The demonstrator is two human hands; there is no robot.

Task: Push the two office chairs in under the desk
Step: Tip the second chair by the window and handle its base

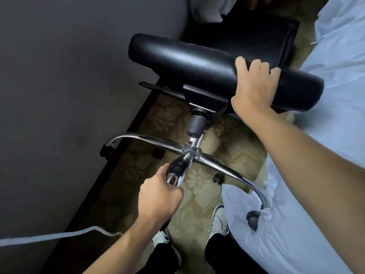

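Observation:
A black office chair lies tipped on its side on the patterned carpet. Its padded seat (187, 62) shows edge-on, and its chrome star base (227, 169) faces me. My left hand (158, 196) is closed around the chrome leg that points toward me. My right hand (254, 86) grips the right end of the seat's edge, fingers curled over the top. Behind the seat stands a second black upholstered piece (256, 34); whether it is the other chair I cannot tell. No desk is visible.
A grey wall (69, 76) with a dark baseboard runs along the left, close to a caster (106, 152). A bed with white sheets (335, 56) fills the right and touches another caster (253, 218). A white cable (49, 237) crosses the lower left. My shoes (218, 220) stand on the narrow carpet strip.

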